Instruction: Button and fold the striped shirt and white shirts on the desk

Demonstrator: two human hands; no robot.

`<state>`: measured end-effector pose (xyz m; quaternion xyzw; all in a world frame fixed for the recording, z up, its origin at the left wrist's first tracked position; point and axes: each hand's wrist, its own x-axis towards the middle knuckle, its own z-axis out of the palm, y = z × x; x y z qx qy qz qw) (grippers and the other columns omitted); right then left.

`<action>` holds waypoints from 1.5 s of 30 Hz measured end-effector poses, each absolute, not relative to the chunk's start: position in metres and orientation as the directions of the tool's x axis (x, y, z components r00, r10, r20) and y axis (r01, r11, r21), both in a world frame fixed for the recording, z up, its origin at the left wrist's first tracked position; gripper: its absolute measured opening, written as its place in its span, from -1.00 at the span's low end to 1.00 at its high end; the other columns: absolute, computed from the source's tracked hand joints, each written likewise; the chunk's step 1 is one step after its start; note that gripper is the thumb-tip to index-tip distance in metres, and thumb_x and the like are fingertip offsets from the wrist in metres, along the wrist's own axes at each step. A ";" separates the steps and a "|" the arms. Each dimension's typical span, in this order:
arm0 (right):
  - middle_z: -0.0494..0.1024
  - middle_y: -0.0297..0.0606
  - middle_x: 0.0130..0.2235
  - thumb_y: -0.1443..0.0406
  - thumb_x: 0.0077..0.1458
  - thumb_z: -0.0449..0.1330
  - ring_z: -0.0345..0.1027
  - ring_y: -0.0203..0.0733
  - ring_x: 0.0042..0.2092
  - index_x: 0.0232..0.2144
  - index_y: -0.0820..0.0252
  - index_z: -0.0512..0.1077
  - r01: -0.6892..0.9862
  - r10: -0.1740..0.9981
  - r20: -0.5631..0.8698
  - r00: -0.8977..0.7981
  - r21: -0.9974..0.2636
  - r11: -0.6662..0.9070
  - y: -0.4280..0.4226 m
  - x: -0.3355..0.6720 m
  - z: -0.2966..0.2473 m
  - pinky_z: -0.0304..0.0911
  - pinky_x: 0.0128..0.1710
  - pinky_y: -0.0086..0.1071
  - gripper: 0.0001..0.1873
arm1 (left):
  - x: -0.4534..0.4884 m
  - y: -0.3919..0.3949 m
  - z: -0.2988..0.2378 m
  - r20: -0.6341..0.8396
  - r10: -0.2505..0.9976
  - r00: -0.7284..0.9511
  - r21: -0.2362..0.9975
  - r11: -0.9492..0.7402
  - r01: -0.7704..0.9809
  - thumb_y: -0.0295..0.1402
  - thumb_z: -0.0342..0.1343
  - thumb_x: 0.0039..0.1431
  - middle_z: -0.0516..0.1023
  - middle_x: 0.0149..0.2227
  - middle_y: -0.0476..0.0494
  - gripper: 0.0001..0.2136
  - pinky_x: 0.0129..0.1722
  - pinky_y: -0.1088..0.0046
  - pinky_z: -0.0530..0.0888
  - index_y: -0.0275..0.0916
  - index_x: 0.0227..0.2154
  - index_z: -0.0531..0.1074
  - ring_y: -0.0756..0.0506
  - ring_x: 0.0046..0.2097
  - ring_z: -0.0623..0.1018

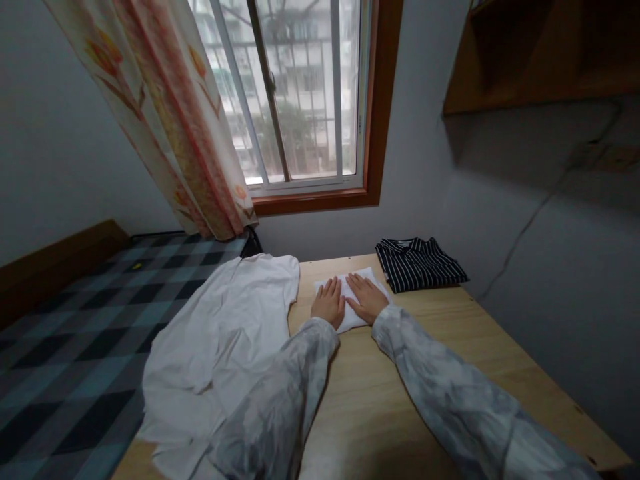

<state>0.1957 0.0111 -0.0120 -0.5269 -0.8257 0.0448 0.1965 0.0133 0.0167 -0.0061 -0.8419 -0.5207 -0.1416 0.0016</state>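
Note:
A small folded white cloth (pixel 354 323) lies flat on the wooden table (pixel 370 393). Both palms rest on top of it, side by side. My left hand (pixel 329 303) covers its left part, with the fingers stretched out and pointing away from me. My right hand (pixel 367 298) lies flat on its right part, fingers extended toward the far left. Much of the cloth is hidden under the hands. To the left, a loosely spread white shirt (pixel 225 333) hangs partly over the table's left edge, and my left sleeve overlaps it.
A folded black-and-white striped shirt (pixel 420 265) sits at the table's far right corner. On the left stands a bed with a checked cover (pixel 65 373). Beyond the table are a window (pixel 300 100) and a flowered curtain (pixel 175 120). A wooden shelf (pixel 540 87) hangs upper right.

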 end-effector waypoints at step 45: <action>0.63 -0.23 -0.40 -0.05 0.40 0.13 0.48 -0.11 -0.33 -0.38 0.11 0.70 0.470 0.909 0.234 -0.345 -0.796 0.383 -0.092 0.266 -0.004 0.33 -0.26 -0.30 -0.48 | 0.004 -0.056 0.023 0.234 0.665 0.710 0.208 -0.747 0.631 0.09 0.29 0.24 0.43 0.39 -0.38 -0.32 0.38 -0.07 0.31 -0.17 0.30 0.46 -0.42 0.35 0.44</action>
